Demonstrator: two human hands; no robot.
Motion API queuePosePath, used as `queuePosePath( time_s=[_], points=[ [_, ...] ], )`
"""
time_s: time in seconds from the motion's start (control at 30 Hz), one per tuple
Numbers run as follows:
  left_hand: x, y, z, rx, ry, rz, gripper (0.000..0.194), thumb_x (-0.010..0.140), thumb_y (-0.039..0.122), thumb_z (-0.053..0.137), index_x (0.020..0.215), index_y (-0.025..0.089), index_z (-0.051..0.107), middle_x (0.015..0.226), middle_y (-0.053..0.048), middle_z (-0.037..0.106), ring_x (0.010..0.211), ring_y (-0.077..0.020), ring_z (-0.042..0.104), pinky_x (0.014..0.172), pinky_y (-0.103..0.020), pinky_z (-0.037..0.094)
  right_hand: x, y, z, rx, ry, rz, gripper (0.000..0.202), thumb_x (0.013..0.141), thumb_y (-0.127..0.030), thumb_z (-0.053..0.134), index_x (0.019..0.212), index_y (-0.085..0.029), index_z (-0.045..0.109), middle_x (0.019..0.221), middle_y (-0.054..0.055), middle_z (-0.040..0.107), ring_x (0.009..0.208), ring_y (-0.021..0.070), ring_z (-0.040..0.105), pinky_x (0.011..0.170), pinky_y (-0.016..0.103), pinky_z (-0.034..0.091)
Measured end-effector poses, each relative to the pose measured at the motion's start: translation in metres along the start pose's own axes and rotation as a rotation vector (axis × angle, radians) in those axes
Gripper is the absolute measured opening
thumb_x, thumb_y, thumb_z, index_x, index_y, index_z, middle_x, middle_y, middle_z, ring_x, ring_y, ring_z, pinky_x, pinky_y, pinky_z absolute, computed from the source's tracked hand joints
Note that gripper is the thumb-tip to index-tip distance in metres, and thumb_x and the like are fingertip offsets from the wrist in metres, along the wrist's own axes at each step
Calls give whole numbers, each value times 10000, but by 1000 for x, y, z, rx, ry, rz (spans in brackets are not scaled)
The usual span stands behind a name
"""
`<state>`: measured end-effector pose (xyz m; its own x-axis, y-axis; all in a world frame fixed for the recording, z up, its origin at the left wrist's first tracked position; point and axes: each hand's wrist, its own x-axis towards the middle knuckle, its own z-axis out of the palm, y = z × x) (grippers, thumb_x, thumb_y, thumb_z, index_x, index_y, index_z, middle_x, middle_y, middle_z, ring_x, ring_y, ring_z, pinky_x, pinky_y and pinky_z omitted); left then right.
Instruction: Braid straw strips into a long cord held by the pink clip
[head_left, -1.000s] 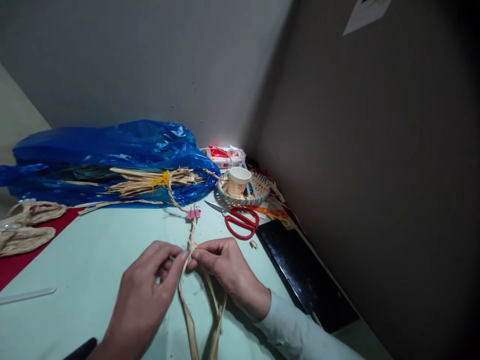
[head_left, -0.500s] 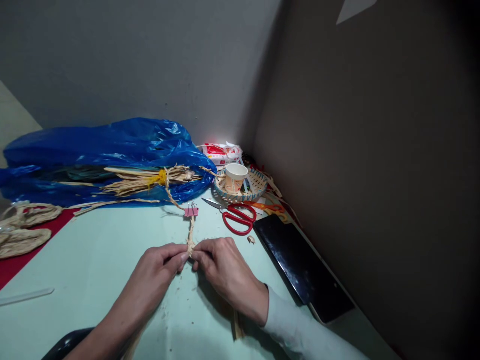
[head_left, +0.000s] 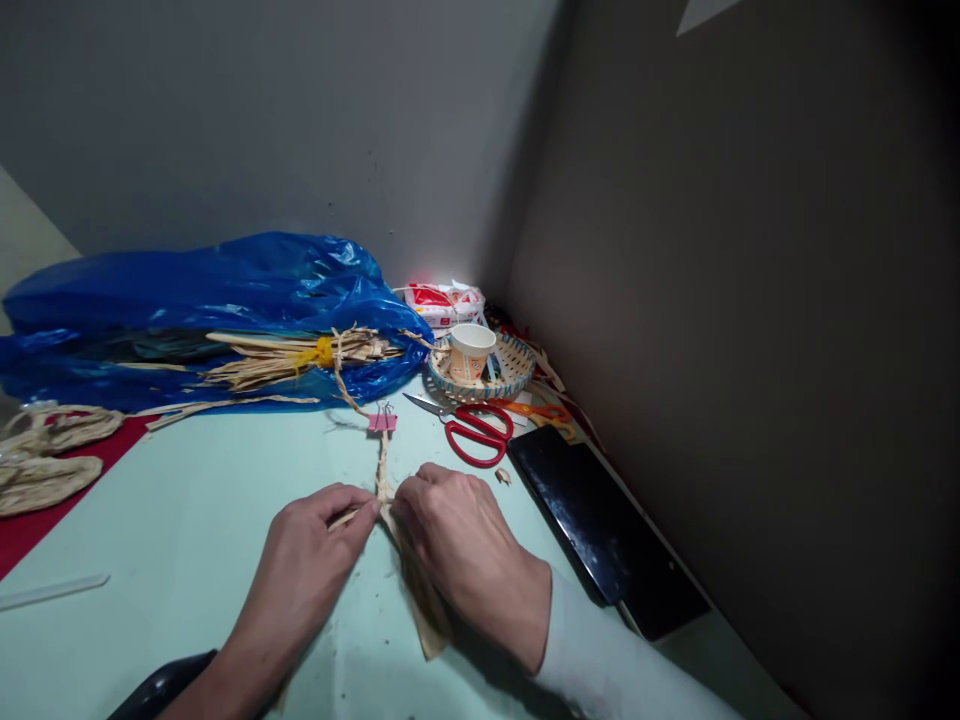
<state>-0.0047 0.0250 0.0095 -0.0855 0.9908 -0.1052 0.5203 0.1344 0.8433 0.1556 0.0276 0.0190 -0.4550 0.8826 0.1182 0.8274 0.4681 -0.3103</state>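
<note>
A short straw-coloured braid [head_left: 383, 468] runs toward me from a pink binder clip [head_left: 382, 423] on the table. At its near end my left hand [head_left: 319, 535] pinches a dry fibre strand between thumb and forefinger. Close beside it, my right hand [head_left: 461, 530] is closed at the same spot on the braid, its fingertips partly hidden behind the knuckles. One flat, wide strand [head_left: 420, 595] hangs down from the braid between my hands and lies on the table. Another strand shows faintly below my left wrist.
Red-handled scissors [head_left: 480, 436], a black tablet-like slab [head_left: 600, 530] and a woven basket [head_left: 517, 370] with a paper cup [head_left: 472, 352] lie to the right. Behind is a blue plastic bag [head_left: 187, 285] with a fibre bundle [head_left: 300, 360]. Woven soles [head_left: 52, 485] lie left.
My hands have drawn slightly apart at the braid's end. The right hand has turned over more, and a wide strand now shows between the hands.
</note>
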Motion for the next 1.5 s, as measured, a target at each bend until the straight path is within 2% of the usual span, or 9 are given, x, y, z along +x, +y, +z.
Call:
queuePosePath(
  time_s=[0.27, 0.43, 0.6, 0.7, 0.83, 0.93, 1.1, 1.27, 1.5],
  points=[
    [2, -2, 0, -147, -36, -98, 191, 636, 384, 670, 616, 204, 731, 649, -25, 747, 766, -281, 681, 721, -305, 487, -16, -32, 7, -252, 134, -213, 188, 810, -36, 559, 988, -63, 614, 799, 98, 610, 676, 243, 595, 476, 318, 398],
    [5, -11, -2, -333, -158, -157, 178, 667, 371, 721, 621, 199, 711, 623, 19, 696, 744, -219, 634, 716, -261, 474, -18, -38, 25, -364, 303, -281, 197, 800, 23, 466, 920, -47, 605, 706, 88, 583, 574, 221, 568, 416, 304, 405],
    [5, -12, -4, -403, -210, -152, 200, 678, 404, 753, 690, 206, 735, 662, 23, 701, 781, -210, 626, 745, -255, 487, -17, -37, 32, -332, 367, -334, 210, 768, 21, 503, 919, -10, 648, 712, 117, 625, 571, 234, 582, 421, 315, 393],
    [5, -11, -6, -374, -179, -132, 216, 662, 421, 768, 690, 208, 746, 669, 16, 709, 789, -213, 629, 749, -255, 490, -14, -31, 22, -173, 354, -286, 117, 859, -100, 552, 851, -81, 667, 711, 89, 641, 593, 226, 581, 492, 332, 410],
    [4, -11, -7, -403, -172, -138, 223, 680, 424, 760, 682, 201, 742, 687, 14, 713, 773, -194, 616, 723, -241, 470, -3, -12, -2, 221, 294, -11, 274, 965, -276, 510, 802, -143, 685, 786, 69, 675, 746, 203, 611, 671, 322, 425],
    [3, -11, -8, -398, -175, -166, 238, 689, 432, 765, 741, 199, 758, 698, 21, 719, 699, -164, 584, 659, -228, 445, 7, 4, -12, 537, 146, 109, 263, 971, -298, 532, 878, -143, 722, 851, 50, 711, 765, 153, 603, 700, 268, 400],
    [4, -12, -8, -315, -191, -87, 240, 720, 455, 730, 738, 219, 768, 712, 13, 743, 730, -191, 622, 670, -242, 462, 15, 11, -2, 844, -117, 105, 249, 954, -268, 555, 800, -134, 697, 668, -9, 631, 635, 105, 526, 616, 223, 352],
    [0, -14, -7, -84, -129, 57, 251, 801, 463, 613, 791, 247, 742, 830, -7, 768, 878, -244, 676, 818, -299, 485, 15, 3, 19, 950, -47, 198, 261, 893, -202, 589, 646, -134, 644, 586, -27, 562, 581, 90, 480, 584, 209, 337],
    [-14, -17, -4, 379, 58, 303, 390, 923, 374, 407, 628, 229, 616, 644, -7, 634, 626, -196, 623, 636, -327, 447, 12, -5, 26, 1013, 50, 331, 225, 814, -212, 575, 675, -118, 725, 624, 28, 657, 606, 120, 541, 582, 212, 375]
  ],
)
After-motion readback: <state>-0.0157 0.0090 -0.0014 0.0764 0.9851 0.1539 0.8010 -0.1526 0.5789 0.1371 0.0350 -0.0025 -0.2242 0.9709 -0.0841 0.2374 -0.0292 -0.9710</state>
